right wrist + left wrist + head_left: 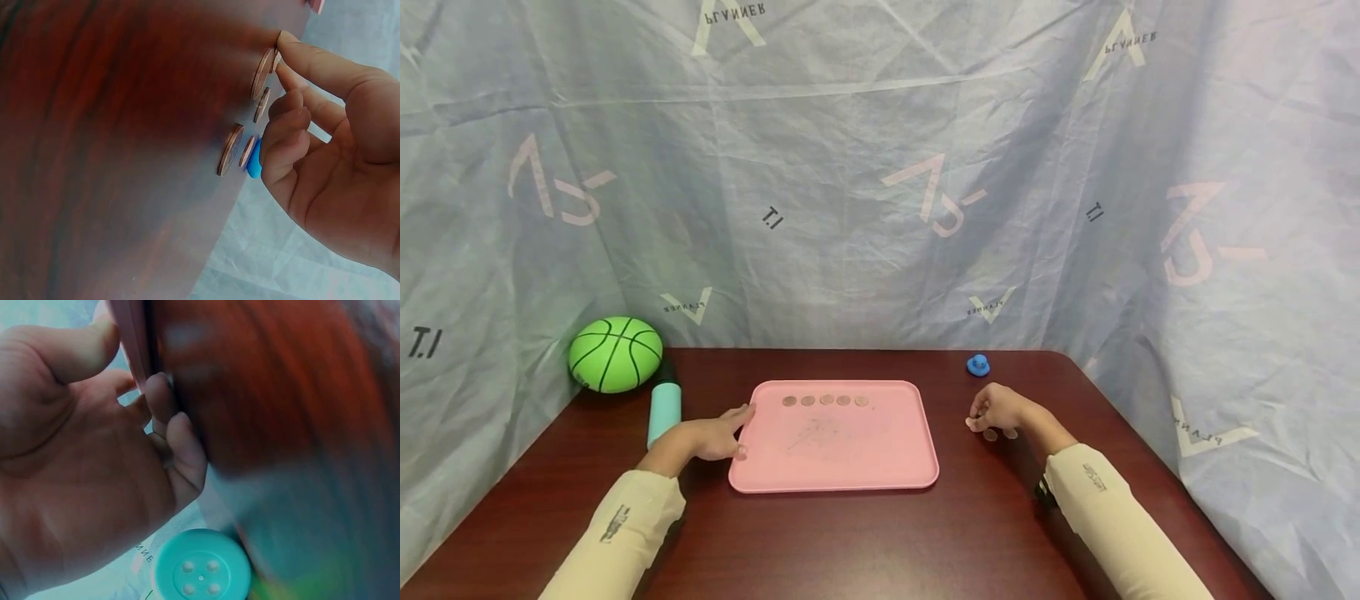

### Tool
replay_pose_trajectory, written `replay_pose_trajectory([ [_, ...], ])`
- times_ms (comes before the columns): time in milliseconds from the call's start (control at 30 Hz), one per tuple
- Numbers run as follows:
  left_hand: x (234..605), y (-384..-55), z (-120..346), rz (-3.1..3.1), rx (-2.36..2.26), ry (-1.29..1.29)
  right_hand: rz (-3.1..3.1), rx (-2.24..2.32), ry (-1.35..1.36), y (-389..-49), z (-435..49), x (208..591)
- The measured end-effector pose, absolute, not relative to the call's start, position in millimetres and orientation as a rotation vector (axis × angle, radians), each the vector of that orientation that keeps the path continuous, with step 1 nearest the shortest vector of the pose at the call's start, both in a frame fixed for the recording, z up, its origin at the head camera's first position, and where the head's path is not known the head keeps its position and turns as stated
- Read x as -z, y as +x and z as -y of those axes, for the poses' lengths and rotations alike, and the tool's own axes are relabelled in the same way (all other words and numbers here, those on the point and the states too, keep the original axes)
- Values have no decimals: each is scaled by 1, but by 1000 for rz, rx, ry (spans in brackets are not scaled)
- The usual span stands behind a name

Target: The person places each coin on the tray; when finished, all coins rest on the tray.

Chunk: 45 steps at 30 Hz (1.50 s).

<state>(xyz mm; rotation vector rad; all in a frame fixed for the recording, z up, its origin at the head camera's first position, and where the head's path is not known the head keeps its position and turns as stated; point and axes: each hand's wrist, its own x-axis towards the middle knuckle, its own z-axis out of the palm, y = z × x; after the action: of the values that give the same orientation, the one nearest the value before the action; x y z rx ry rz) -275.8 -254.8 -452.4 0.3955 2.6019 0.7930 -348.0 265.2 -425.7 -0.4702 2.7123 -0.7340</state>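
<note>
At the left edge of a pink tray (850, 467), my left hand (718, 435) holds the rim, thumb at the near part and fingers along the side. The left wrist view shows the thumb of the left hand (81, 425) against the tray's edge (130, 337), with the other fingers bent beside it. A row of several coins (827, 400) lies along the tray's far side. To the right of the tray, my right hand (1000, 407) pinches a coin (972, 424) between thumb and index finger, low over the table. Several loose coins (230, 150) lie beneath that hand.
A small blue toy (978, 365) sits beyond my right hand. Left of the tray stand a turquoise bottle (664, 410) and a green basketball (616, 354). Grey printed cloth (850, 208) hangs behind the dark red wooden table (850, 542).
</note>
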Motion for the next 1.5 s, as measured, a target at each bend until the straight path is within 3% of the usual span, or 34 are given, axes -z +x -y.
replay_pose_trajectory([
  [1500,451,-273,253,-2629,-715,416,-2812,628,-646,-341,-247,425],
])
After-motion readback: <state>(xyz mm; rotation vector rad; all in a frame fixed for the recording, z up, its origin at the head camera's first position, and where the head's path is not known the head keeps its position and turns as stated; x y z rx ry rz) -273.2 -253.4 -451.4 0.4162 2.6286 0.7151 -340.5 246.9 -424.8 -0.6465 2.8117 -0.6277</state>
